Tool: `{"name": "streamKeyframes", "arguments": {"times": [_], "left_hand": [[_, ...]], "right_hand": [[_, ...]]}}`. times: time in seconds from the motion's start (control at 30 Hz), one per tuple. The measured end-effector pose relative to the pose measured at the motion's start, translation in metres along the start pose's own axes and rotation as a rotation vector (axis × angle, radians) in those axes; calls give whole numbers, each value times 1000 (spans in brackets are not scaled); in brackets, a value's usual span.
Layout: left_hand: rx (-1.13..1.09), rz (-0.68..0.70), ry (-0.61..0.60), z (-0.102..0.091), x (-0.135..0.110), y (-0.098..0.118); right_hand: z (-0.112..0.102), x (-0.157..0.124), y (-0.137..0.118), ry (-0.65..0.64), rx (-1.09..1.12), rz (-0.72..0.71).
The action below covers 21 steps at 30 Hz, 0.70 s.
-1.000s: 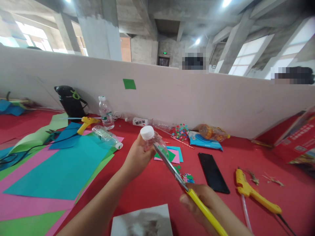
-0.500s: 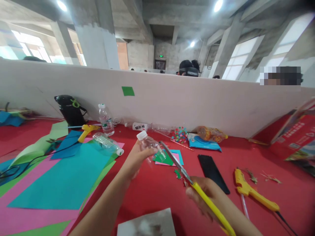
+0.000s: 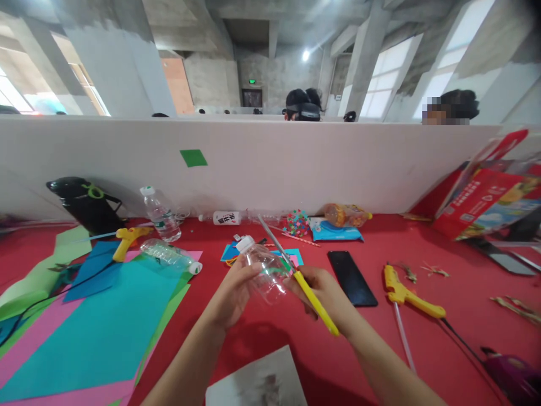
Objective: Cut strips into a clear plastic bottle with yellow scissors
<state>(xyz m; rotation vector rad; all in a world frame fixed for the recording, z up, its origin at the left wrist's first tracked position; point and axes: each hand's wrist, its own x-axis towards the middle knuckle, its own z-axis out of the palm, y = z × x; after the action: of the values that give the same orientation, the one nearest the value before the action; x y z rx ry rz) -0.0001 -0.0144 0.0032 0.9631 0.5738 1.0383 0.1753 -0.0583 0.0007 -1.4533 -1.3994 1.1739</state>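
Observation:
My left hand (image 3: 235, 288) grips a clear plastic bottle (image 3: 262, 269) near its white-capped neck, which points up and left. The bottle's lower end tilts toward my right hand (image 3: 327, 288). That hand is closed on a pair of scissors (image 3: 313, 300) with yellow handles. The scissors' metal blades slant up and left, lying across the far side of the bottle in this view. Whether they touch the plastic I cannot tell. Part of the right fingers is hidden behind the handles. Beneath the hands, a pale board (image 3: 256, 382) lies at the table's front edge.
Coloured paper sheets (image 3: 97, 321) cover the left side, with a yellow glue gun (image 3: 125, 239) and bottles (image 3: 169, 256) behind. On the right lie a black phone (image 3: 352, 279) and another glue gun (image 3: 412, 296) with its cord. A white partition (image 3: 262, 163) stands at the back.
My right hand and the scissors have moved left, close against the bottle. The bottle has turned, its lower end now nearer the right hand. The whole view has shifted to the right.

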Motion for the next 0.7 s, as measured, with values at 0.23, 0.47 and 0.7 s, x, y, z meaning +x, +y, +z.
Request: {"name": "streamKeyframes", "arguments": {"times": [0.23,0.47,0.7], "left_hand": [[14,-17,22,13,0,-4],[100,142,160,32,8,-15],[61,81,290,39,11,-12]], "right_hand": [[-7,-4,10,-6,59,5],[-10,-6,5,18,51,-40],[-13,-13,10,-28,60,-56]]}}
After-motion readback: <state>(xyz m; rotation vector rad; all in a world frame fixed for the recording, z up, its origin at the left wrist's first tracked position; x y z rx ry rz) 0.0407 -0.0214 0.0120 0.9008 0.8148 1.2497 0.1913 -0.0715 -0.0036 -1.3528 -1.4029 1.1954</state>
